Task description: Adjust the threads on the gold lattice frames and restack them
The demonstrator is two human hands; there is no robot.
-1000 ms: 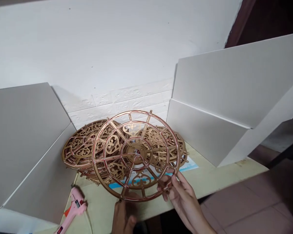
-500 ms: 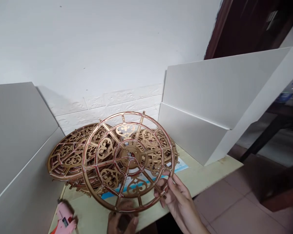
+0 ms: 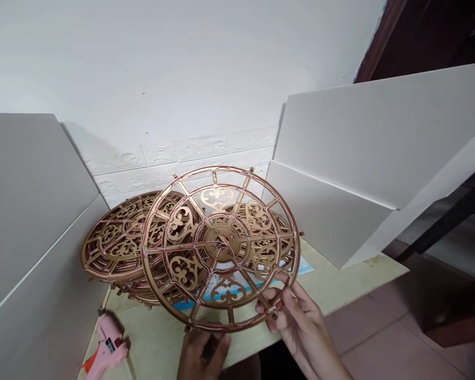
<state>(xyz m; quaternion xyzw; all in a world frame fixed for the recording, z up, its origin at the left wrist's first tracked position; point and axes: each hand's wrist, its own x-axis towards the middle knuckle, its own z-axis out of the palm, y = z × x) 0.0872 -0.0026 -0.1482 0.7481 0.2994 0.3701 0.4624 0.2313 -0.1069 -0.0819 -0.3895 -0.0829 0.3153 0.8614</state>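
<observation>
Disc tilted, held up above worktop, pile behind; round, so no long axis. R hand pinches lower-R rim, w/ disc up & L of it. L hand half curled, just below lower-L rim; can't tell if touching.

The gold frame looks metallic and glossy, the pink glue gun smooth plastic, the grey panels matt.

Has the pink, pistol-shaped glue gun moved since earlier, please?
No; the pink glue gun keeps its place beside the flat grey panel on the left.
</observation>
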